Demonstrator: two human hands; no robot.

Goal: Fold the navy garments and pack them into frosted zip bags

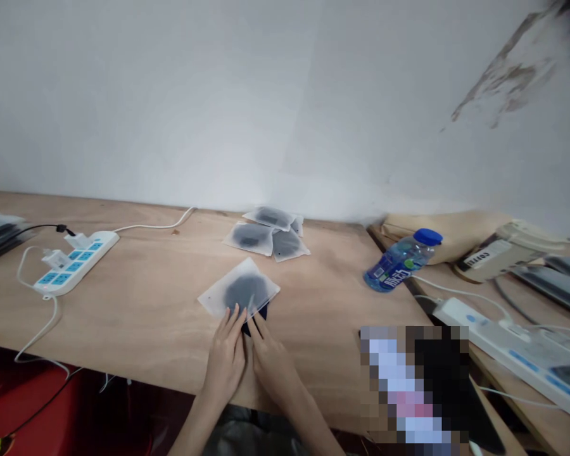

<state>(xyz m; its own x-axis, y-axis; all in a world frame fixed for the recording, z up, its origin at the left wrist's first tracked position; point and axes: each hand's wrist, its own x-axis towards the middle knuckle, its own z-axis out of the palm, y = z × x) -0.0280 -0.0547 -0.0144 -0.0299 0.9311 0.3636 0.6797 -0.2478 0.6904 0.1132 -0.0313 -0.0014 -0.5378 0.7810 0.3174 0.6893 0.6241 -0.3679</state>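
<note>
The left hand (228, 345) and the right hand (268, 348) rest side by side at the near edge of a frosted bag (240, 288) with something dark inside, fingertips touching it, though whether they pinch it cannot be told. The bag lies on the wooden table (171, 323), nearer the person than a cluster of similar bags (251, 237) by the wall (171, 101).

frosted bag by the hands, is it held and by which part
The left hand and right hand touch the frosted bag at its near edge; whether they grip it cannot be told.
</note>
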